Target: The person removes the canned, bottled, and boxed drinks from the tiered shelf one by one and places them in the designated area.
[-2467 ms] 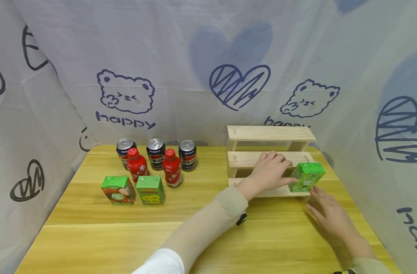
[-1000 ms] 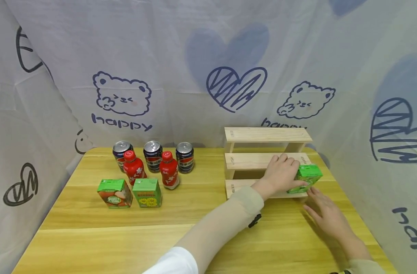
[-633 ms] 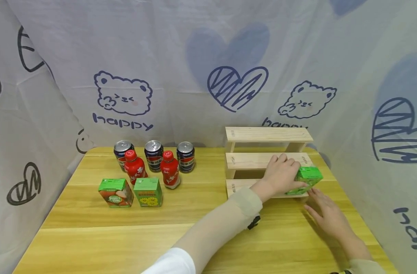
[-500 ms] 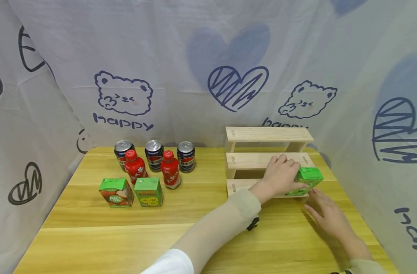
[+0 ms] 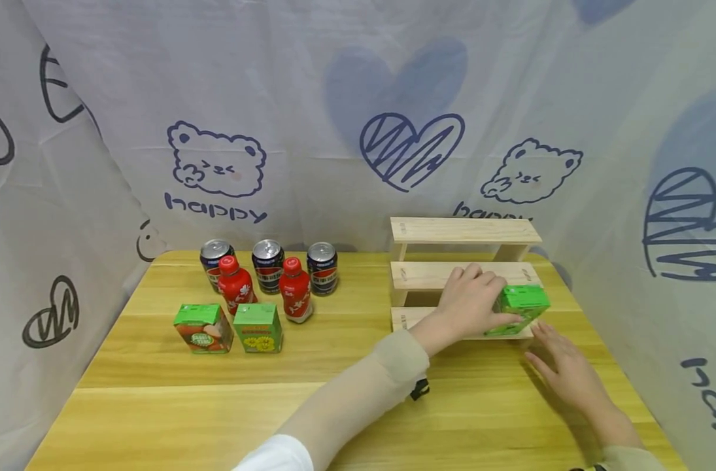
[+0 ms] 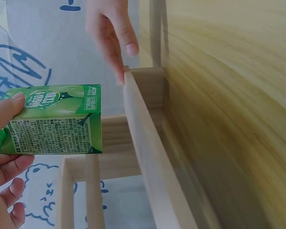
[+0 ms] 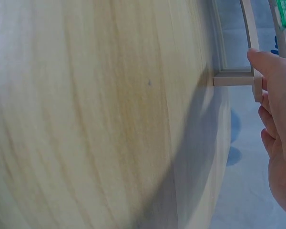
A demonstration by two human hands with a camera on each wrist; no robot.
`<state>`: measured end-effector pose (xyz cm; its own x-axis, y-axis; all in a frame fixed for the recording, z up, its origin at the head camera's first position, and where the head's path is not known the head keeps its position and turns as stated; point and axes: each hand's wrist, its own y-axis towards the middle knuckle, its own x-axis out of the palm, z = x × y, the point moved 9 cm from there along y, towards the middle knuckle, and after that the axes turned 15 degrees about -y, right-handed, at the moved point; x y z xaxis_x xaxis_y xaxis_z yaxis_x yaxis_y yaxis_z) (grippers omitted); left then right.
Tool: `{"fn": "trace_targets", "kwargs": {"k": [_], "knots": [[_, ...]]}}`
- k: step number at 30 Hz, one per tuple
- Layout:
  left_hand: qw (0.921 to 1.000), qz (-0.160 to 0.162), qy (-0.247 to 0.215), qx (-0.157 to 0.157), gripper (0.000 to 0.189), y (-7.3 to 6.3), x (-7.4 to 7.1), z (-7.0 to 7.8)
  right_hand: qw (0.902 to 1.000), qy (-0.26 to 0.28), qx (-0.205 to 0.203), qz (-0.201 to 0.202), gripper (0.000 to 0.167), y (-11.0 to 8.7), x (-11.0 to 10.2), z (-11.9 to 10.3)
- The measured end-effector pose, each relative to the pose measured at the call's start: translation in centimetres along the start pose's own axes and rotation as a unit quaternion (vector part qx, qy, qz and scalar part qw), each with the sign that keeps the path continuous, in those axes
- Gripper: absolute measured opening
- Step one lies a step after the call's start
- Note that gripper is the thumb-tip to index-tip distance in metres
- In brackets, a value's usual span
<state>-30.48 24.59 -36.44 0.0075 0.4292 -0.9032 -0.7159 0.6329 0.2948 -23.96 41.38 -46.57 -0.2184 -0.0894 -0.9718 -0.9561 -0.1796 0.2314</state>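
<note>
My left hand (image 5: 472, 304) grips a green juice carton (image 5: 525, 299) between thumb and fingers, at the right end of a three-tier wooden shelf (image 5: 466, 229). In the left wrist view the carton (image 6: 57, 119) hangs just above the lowest board (image 6: 145, 143), a gap between them. At that board's right end, my right hand (image 5: 569, 369) has its fingertips against the wood, with the thumb held apart in front. The right wrist view has this hand (image 7: 281, 119) beside the board's end (image 7: 257, 86). The fingers behind the carton are partly hidden in the head view.
On the table's left stand three dark cans (image 5: 269, 265) at the back. Before them are two red bottles (image 5: 296, 291), then a red-and-green carton (image 5: 203, 328) and a green carton with yellow flowers (image 5: 259, 328). A printed cloth (image 5: 310, 118) hangs behind the table.
Over the frames, my left hand has brought the carton slightly down and left, nearer the lowest board. My right hand stays at the shelf's end. The head view shifts slightly.
</note>
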Motion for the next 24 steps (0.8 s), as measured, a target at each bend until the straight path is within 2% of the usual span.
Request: {"fn": "trace_targets", "kwargs": {"k": [11,19,24], "knots": [[0.9990,0.041,-0.020,-0.004,0.063,-3.4,-3.1,-1.5,0.9999,-0.006,0.000,0.011,0.061,0.0,-0.2,-0.1],[0.9956,0.092,-0.017,0.003,0.060,-6.1,-5.3,-2.9,0.9997,-0.001,-0.002,0.024,0.060,-0.3,-0.2,-0.3],[0.9936,0.111,-0.017,0.000,0.060,-7.7,-6.4,-4.1,0.9995,-0.001,-0.002,0.031,0.060,-0.2,-0.3,-0.4]]}}
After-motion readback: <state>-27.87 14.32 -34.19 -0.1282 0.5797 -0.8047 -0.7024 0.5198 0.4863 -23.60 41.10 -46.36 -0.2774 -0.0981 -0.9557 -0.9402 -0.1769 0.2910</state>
